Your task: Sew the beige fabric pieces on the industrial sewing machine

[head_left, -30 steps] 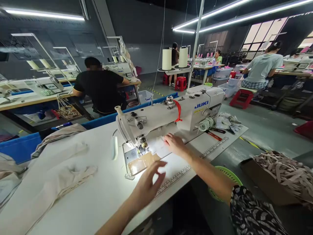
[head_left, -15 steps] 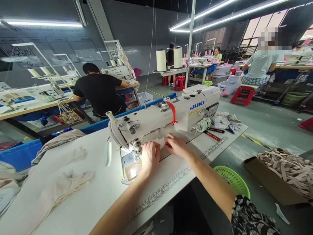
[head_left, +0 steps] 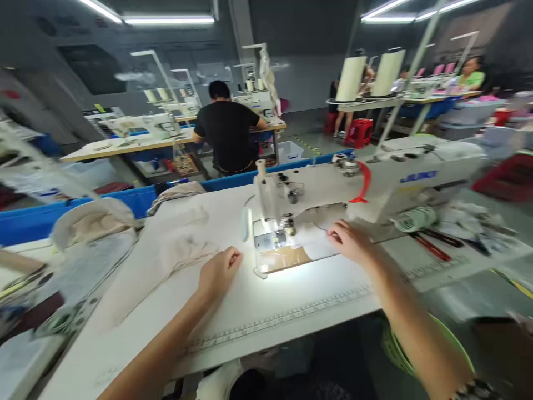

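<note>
My left hand (head_left: 220, 272) is over the white table, left of the needle area, its fingers curled closed. What it holds, if anything, is hidden. A thin beige fabric piece (head_left: 189, 254) lies flat just beyond it. My right hand (head_left: 348, 240) is under the arm of the white sewing machine (head_left: 316, 191), thumb and fingers pinched on the edge of a small white fabric piece (head_left: 307, 238). That piece lies on the machine bed, right of the lit presser foot (head_left: 280, 239).
Red-handled tools (head_left: 431, 246) and a coil of pale green cord (head_left: 415, 219) lie right of the machine. Piled fabric (head_left: 97, 222) is at left. A green basket (head_left: 452, 339) stands below the table's right side. Ahead, a person in black (head_left: 227, 130) sits at another machine.
My left hand has left the fabric by the needle and moved left over the table. My right hand stays by the white piece under the arm. The view has turned left.
</note>
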A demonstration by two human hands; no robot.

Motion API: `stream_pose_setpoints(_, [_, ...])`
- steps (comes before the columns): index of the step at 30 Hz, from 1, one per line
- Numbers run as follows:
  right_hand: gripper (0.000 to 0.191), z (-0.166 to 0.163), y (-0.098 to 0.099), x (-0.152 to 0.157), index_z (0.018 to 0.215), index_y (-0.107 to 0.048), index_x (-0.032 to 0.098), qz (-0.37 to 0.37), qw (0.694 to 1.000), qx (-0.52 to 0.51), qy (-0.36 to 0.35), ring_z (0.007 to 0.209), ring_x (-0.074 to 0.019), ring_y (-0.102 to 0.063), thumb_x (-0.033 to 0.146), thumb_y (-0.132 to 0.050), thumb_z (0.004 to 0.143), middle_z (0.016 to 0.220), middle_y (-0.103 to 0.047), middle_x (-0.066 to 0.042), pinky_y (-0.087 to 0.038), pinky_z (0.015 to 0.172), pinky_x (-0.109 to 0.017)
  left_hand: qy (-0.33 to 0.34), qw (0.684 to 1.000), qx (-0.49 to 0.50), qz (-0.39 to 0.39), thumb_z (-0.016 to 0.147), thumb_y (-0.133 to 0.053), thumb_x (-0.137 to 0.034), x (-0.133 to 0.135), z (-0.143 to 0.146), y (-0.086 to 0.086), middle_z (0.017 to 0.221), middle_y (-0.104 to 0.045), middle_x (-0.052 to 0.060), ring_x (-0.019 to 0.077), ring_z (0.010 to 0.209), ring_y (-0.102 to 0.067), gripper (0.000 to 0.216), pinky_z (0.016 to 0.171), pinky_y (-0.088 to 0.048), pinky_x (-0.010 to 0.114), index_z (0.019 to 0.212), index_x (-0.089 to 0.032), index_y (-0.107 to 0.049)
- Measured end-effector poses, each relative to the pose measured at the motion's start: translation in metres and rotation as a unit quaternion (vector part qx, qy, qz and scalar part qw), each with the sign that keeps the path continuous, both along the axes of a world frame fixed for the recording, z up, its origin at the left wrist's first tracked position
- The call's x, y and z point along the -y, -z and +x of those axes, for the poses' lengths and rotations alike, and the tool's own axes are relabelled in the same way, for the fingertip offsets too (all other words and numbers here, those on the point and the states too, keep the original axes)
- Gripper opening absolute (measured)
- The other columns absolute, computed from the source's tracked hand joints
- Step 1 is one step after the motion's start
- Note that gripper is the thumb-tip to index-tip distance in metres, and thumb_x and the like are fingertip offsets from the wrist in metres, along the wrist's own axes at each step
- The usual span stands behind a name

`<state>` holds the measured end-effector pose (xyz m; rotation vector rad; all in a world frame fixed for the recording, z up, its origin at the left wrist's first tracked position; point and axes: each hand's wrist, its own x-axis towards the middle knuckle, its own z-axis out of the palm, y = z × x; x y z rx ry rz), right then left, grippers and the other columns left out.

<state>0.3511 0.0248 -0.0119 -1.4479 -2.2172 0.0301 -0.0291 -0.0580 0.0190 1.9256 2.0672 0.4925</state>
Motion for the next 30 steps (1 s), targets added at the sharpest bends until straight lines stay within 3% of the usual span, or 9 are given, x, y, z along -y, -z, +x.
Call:
stream_pose_setpoints(5, [0.011, 0.021, 0.013, -0.02, 0.087, -0.067, 0.025, 0.035, 0.999, -0.034, -0.02, 0.069, -0.0193, -0.065, 0.027, -0.057, 0.091, 0.091, -0.07, -0.006, -0.043, 0.058, -0.029, 0.028, 0.997, 0.034, 0.064, 0.096, -0.048, -0.041, -0.004, -0.031, 0.007, 0.087, -0.074, 0.005, 0.0243, 0.081, -0.069, 0.026, 0.073, -0.053, 0.034, 0.102, -0.024, -0.066])
stream_pose_setpoints(9, [0.012, 0.022, 0.015, -0.022, 0.095, -0.067, 0.025, 0.077, 0.995, -0.055, 0.004, 0.062, -0.0189, -0.062, 0.029, -0.056, 0.092, 0.094, -0.071, -0.008, -0.048, 0.06, -0.032, 0.029, 0.991, 0.002, 0.132, 0.094, -0.048, -0.039, -0.015, -0.081, 0.001, 0.104, -0.075, 0.011, 0.0276, 0.095, -0.069, 0.023, 0.08, -0.057, 0.038, 0.089, -0.024, -0.066])
stream_pose_setpoints(12, [0.016, 0.018, 0.012, -0.021, 0.099, -0.068, 0.025, 0.094, 0.994, -0.057, 0.023, 0.062, -0.0191, -0.062, 0.029, -0.053, 0.095, 0.095, -0.073, -0.008, -0.049, 0.059, -0.032, 0.046, 0.992, -0.057, 0.106, 0.085, -0.061, -0.039, -0.025, -0.111, -0.005, 0.099, -0.077, 0.012, 0.0338, 0.108, -0.066, 0.014, 0.087, -0.056, 0.042, 0.082, -0.026, -0.065])
stream_pose_setpoints(14, [0.018, 0.016, 0.01, -0.02, 0.101, -0.069, 0.025, 0.099, 0.993, -0.062, 0.025, 0.065, -0.02, -0.065, 0.028, -0.051, 0.096, 0.097, -0.074, -0.009, -0.05, 0.06, -0.032, 0.053, 0.992, -0.069, 0.093, 0.082, -0.064, -0.036, -0.03, -0.12, -0.006, 0.092, -0.077, 0.011, 0.0345, 0.104, -0.067, 0.01, 0.088, -0.056, 0.043, 0.079, -0.027, -0.064])
stream_pose_setpoints(18, [0.022, -0.002, 0.003, -0.005, 0.102, -0.069, 0.024, 0.116, 0.989, -0.096, 0.009, 0.073, -0.0206, -0.068, 0.025, -0.047, 0.1, 0.097, -0.075, -0.009, -0.053, 0.066, -0.031, 0.047, 0.988, -0.044, 0.141, 0.084, -0.057, -0.041, -0.031, -0.121, -0.01, 0.085, -0.077, 0.011, 0.0323, 0.096, -0.069, 0.02, 0.088, -0.055, 0.042, 0.074, -0.026, -0.065])
stream_pose_setpoints(22, [0.025, -0.047, -0.006, 0.028, 0.108, -0.072, 0.024, 0.043, 0.989, -0.07, -0.124, 0.08, -0.0191, -0.07, 0.025, -0.048, 0.103, 0.103, -0.075, -0.008, -0.054, 0.072, -0.029, 0.062, 0.989, 0.027, 0.135, 0.087, -0.051, -0.055, -0.025, -0.113, -0.022, 0.082, -0.077, 0.007, 0.0255, 0.082, -0.07, 0.035, 0.079, -0.055, 0.034, 0.079, -0.026, -0.069])
stream_pose_setpoints(24, [0.025, -0.067, -0.008, 0.039, 0.11, -0.073, 0.023, 0.018, 0.988, -0.022, -0.152, 0.091, -0.0213, -0.07, 0.022, -0.049, 0.103, 0.111, -0.075, -0.009, -0.054, 0.081, -0.032, 0.078, 0.989, 0.052, 0.118, 0.089, -0.05, -0.059, -0.021, -0.107, -0.028, 0.084, -0.078, 0.006, 0.0235, 0.078, -0.069, 0.04, 0.073, -0.054, 0.031, 0.082, -0.026, -0.071])
stream_pose_setpoints(27, [0.027, -0.07, -0.007, 0.039, 0.105, -0.075, 0.022, 0.013, 0.995, 0.018, -0.101, 0.091, -0.0223, -0.069, 0.016, -0.049, 0.102, 0.11, -0.074, -0.009, -0.052, 0.085, -0.034, 0.098, 0.988, 0.077, 0.091, 0.087, -0.053, -0.062, -0.019, -0.098, -0.033, 0.087, -0.081, 0.005, 0.0235, 0.077, -0.07, 0.041, 0.071, -0.055, 0.029, 0.086, -0.027, -0.075])
stream_pose_setpoints(30, [0.027, -0.046, -0.005, 0.027, 0.105, -0.075, 0.022, 0.037, 0.999, 0.004, -0.011, 0.088, -0.0215, -0.068, 0.013, -0.05, 0.099, 0.109, -0.073, -0.009, -0.05, 0.079, -0.031, 0.114, 0.988, 0.1, 0.032, 0.083, -0.06, -0.065, -0.019, -0.092, -0.034, 0.085, -0.082, 0.004, 0.0237, 0.07, -0.072, 0.04, 0.069, -0.056, 0.029, 0.088, -0.029, -0.078])
